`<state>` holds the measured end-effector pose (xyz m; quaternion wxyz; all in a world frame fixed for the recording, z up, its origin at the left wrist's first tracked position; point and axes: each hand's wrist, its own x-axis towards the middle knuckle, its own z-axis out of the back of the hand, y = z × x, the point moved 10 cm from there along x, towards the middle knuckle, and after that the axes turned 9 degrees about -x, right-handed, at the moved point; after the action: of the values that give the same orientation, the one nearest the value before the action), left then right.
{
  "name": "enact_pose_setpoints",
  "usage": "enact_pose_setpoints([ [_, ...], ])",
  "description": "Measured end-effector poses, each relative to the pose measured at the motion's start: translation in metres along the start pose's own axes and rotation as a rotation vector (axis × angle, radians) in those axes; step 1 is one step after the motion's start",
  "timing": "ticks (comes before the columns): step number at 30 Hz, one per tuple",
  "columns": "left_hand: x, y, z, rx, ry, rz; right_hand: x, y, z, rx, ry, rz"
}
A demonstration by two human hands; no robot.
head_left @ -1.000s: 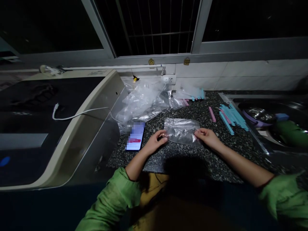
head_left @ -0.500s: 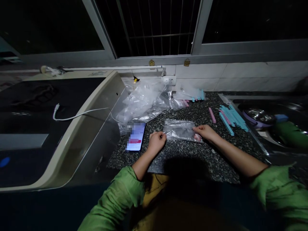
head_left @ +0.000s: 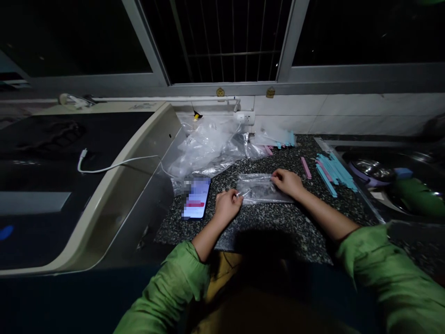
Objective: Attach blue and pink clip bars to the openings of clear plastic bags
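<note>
A clear plastic bag (head_left: 260,191) lies flat on the dark speckled counter in front of me. My left hand (head_left: 227,204) is closed at the bag's left edge, thumb and fingers pinching it. Across the bag's upper right part reaches my right hand (head_left: 288,182), its fingertips pressed together on the film. The right hand and wrist cover part of the bag's right end. Just left of my left hand lies a lit phone (head_left: 197,198), its screen partly blurred out.
Blue strips (head_left: 335,171) and a pink strip (head_left: 306,167) lie on the right, beside a sink (head_left: 368,153) holding bowls. Crumpled clear plastic (head_left: 205,144) is heaped at the back, near a wall socket (head_left: 245,118). A white cable (head_left: 118,163) crosses the appliance (head_left: 139,153) on the left.
My right hand has moved left and slightly up along the bag, from its right end. The pinkish spot at that end is now out of sight. My left hand has barely shifted.
</note>
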<state>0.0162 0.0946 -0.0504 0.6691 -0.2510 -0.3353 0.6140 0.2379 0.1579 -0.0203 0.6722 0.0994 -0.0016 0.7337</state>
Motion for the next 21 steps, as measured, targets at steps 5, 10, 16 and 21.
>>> enact_pose_setpoints([
  [5,-0.001,0.006,-0.002,-0.118,0.035,0.023,0.014,0.005,-0.016,0.005,0.108,-0.012],
  [10,0.0,0.01,-0.003,-0.235,0.029,0.033,-0.007,-0.02,0.008,0.199,-0.056,-0.018],
  [16,-0.003,0.013,-0.01,-0.509,0.086,0.029,-0.069,-0.054,0.004,0.588,-0.039,0.004],
  [21,-0.007,0.009,-0.01,-0.537,0.106,0.001,-0.091,-0.052,-0.005,0.577,-0.059,0.057],
])
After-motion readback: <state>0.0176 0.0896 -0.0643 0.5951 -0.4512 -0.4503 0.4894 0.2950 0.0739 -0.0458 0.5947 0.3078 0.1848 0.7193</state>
